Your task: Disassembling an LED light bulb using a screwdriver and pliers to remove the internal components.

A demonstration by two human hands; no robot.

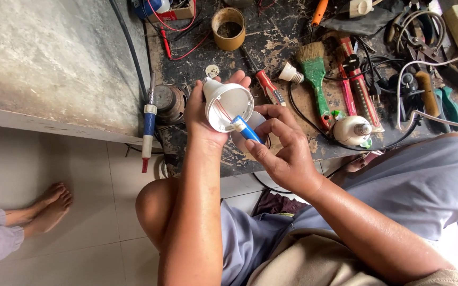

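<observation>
**Worn dark counter, crowded w/ tools**

Counter (292,32): black, scratched top, low over pale tiled floor (96,212). On it: tan tape roll (228,28) at back; red-handled screwdriver (265,83) near middle; white bulb base (291,73) beside green-handled paintbrush (316,79); white bulb (352,130) nr front edge; black cables (382,74) & pliers (443,103) at right. Small white disc (212,70) at left.

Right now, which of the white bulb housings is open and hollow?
The white bulb housing in the left hand; the other two, beside the green brush, lie closed on the bench.
</observation>
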